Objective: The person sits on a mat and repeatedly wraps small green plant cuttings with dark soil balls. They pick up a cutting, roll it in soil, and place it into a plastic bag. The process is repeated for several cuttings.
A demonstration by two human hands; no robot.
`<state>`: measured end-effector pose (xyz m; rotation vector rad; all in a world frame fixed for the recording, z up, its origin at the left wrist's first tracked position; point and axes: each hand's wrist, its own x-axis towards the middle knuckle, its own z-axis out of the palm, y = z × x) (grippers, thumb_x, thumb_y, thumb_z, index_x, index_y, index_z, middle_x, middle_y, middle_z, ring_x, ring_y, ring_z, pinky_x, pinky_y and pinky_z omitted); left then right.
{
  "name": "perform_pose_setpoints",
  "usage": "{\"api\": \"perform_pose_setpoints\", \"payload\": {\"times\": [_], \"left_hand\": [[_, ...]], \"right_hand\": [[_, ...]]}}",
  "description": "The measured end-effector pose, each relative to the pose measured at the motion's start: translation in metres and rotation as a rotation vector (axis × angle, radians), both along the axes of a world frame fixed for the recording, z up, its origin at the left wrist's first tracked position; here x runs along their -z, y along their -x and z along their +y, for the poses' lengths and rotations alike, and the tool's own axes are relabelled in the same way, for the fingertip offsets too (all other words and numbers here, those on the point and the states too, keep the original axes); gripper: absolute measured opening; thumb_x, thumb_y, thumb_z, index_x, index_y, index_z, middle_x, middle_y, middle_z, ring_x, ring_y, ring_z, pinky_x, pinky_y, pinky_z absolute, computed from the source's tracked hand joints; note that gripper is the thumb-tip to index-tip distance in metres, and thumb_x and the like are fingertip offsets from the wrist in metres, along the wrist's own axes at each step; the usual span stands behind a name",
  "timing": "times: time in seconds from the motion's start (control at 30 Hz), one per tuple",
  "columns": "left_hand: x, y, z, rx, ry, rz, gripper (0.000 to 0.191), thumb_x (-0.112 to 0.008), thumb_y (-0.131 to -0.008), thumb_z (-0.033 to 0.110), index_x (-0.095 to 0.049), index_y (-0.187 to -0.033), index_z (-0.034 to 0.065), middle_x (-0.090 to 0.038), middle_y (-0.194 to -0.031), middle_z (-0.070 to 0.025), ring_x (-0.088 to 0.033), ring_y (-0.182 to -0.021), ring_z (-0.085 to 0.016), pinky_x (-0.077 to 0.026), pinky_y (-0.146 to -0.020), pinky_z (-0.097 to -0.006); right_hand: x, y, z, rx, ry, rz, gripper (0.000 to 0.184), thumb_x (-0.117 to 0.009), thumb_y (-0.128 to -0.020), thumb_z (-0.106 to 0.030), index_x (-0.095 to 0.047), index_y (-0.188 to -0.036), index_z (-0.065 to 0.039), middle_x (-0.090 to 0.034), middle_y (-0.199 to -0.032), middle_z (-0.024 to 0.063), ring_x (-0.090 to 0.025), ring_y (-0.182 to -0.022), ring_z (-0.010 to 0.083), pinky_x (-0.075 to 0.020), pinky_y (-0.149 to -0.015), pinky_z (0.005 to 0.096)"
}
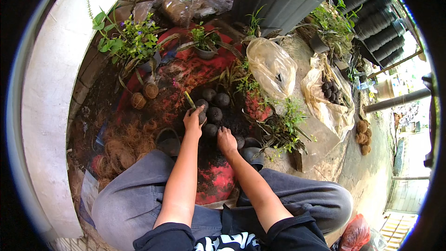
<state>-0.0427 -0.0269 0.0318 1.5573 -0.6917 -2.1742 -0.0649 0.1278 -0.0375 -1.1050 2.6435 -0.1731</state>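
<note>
My left hand point(193, 121) is wrapped around a dark soil ball point(202, 116). A yellow-green stick-like piece point(190, 99) juts out beyond its fingers; whether the hand grips it too is unclear. My right hand point(227, 140) reaches into loose dark soil point(228, 120), fingertips down, and what lies under them is hidden. Between and beyond the hands sit several more dark balls point(214, 114), one of them point(210, 130) almost touching the right fingertips. Another ball point(239, 141) lies just right of the right hand.
Brown coconut fibre point(122, 148) is heaped at left, near two fibre-wrapped balls point(144, 97). Potted plants point(205, 47) stand ahead. At right are a clear plastic bag point(271, 66), an open bag point(327, 101) with dark balls, and black pots point(254, 157). A white wall edge point(52, 87) borders the left.
</note>
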Motion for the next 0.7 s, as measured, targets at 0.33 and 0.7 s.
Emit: {"api": "perform_pose_setpoints", "payload": {"times": [0.33,0.7], "left_hand": [[-0.001,-0.002,-0.002,0.008,-0.008,0.057,0.057,-0.076,-0.072,0.01,-0.047,-0.122,0.0064,-0.054,-0.115,-0.01,-0.055,-0.103,-0.025,-0.053,-0.084,-0.0399],[-0.006,-0.005,-0.006,0.07,-0.052,0.032,0.091,-0.076,-0.074,0.011,-0.019,-0.144,0.0092,-0.033,-0.137,-0.0182,-0.043,-0.12,-0.033,-0.049,-0.097,-0.0472]], "right_hand": [[-0.003,0.023,0.004,0.016,0.084,-0.096,0.013,-0.053,-0.08,-0.009,-0.06,-0.09,-0.005,-0.06,-0.091,0.0166,-0.061,-0.09,0.0339,-0.0522,-0.076,0.0423],[-0.008,0.063,0.017,0.075,0.227,-0.176,0.018,-0.054,-0.08,-0.006,-0.067,-0.092,-0.001,-0.063,-0.09,0.0224,-0.062,-0.088,0.0372,-0.0509,-0.079,0.0419]]}}
